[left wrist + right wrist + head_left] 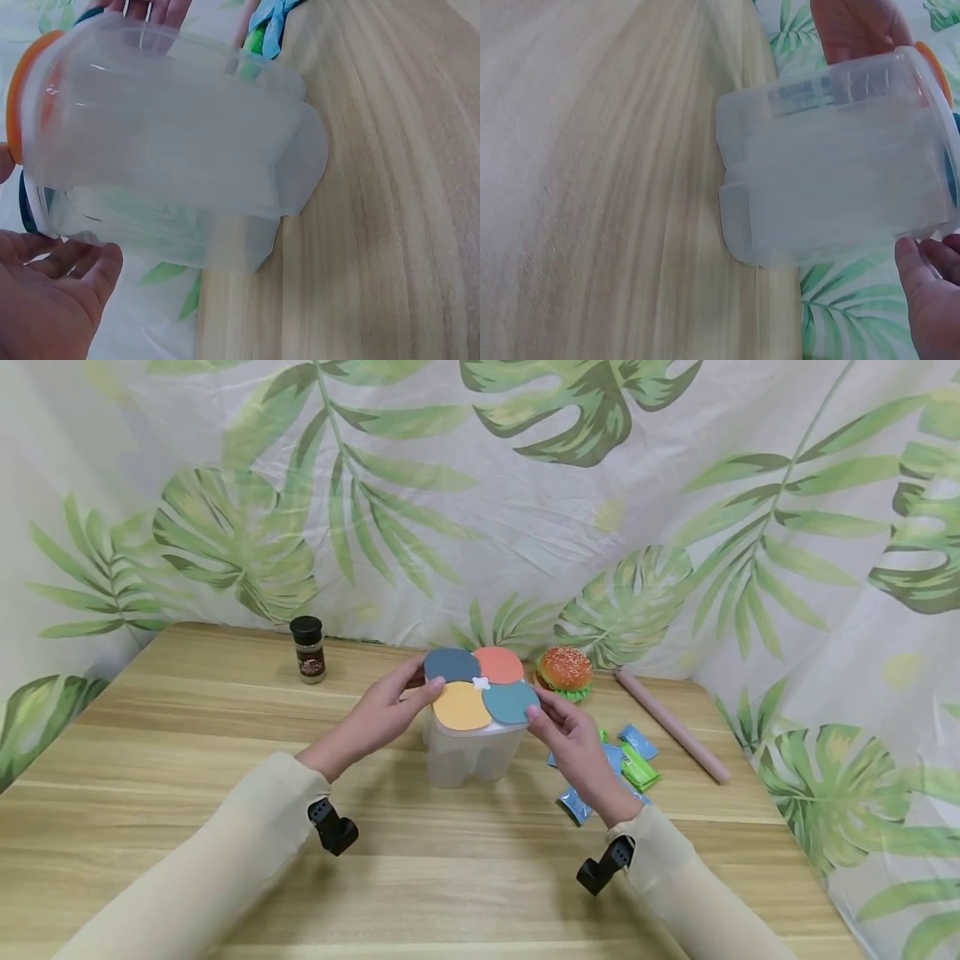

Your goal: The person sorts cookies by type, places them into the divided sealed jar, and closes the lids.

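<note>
A translucent plastic storage box (474, 753) with a lobed body is upright in the middle of the table. Its lid (462, 708) has four rounded flaps in navy, coral, yellow and teal around a small white centre piece. My left hand (384, 714) grips the lid's left edge, thumb on top and fingers at the rim. On the opposite side my right hand (576, 743) holds the right edge, thumb by the teal flap. The box's clear wall (180, 135) shows no distinct contents in the left wrist view. Whether its base touches the table, I cannot tell.
Several blue and green wrapped packets (639, 767) lie beside my right hand. Behind them are a toy hamburger (564, 670) and a pinkish rod (671, 724). A black-capped spice jar (308, 650) stands at the back left of the wooden table (187, 735). A leaf-print cloth (420, 510) hangs behind.
</note>
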